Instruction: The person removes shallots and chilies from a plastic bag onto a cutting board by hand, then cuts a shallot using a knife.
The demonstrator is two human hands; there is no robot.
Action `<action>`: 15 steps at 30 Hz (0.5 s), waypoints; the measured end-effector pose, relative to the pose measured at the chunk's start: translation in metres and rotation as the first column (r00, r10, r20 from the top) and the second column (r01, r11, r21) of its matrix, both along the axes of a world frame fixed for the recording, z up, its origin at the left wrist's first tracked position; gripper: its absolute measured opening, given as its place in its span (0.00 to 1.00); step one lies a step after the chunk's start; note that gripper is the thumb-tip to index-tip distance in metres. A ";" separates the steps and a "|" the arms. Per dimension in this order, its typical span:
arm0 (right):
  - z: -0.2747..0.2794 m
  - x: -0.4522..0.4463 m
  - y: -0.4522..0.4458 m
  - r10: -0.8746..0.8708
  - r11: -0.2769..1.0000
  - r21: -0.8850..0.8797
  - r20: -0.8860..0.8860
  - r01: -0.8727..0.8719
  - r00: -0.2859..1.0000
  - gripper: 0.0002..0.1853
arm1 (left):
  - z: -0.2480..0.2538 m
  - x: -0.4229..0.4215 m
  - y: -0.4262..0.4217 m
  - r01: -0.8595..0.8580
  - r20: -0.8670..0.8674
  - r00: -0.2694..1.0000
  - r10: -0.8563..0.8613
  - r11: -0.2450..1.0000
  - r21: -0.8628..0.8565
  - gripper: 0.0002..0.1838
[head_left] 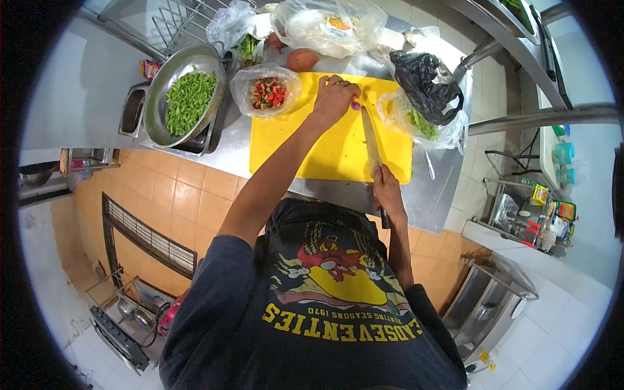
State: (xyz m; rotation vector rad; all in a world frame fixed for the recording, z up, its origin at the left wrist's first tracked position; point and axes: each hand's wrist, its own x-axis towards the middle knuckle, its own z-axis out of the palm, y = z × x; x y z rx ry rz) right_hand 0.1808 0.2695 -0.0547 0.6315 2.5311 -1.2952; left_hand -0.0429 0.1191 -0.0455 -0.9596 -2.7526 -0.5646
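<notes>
Over the right half of the yellow cutting board, the right hand is clenched round the handle of a knife, just past the board's near edge, the blade running up the board with its tip just beside a small red and purple piece. That piece lies near the middle of the board's far edge, at the bent fingers of the left hand; they seem to steady it, though I cannot tell whether they pinch it or only press. The step in hand looks like cutting it up, and the next move would call for bringing the edge onto it with the left fingertips tucked clear. A few tiny scraps dot the board. Over its far left corner sits 1 open clear bag of chopped red and green pieces; past the far edge rests 1 round brown vegetable, with a bulky clear bag behind it. By the tabletop's left end stands a wide pan holding chopped greens. At the board's right edge a clear bag with leafy greens overlaps the surface, a black bag beside it; those 2 crowd the knife's right side and could snag a wide swing, while the left side is hemmed by the forearm.
</notes>
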 end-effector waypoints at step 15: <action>0.012 0.001 -0.009 0.116 0.993 0.013 -0.073 -0.115 0.991 0.17 | -0.025 0.071 -0.076 -0.247 0.229 0.958 0.171 0.899 0.362 0.07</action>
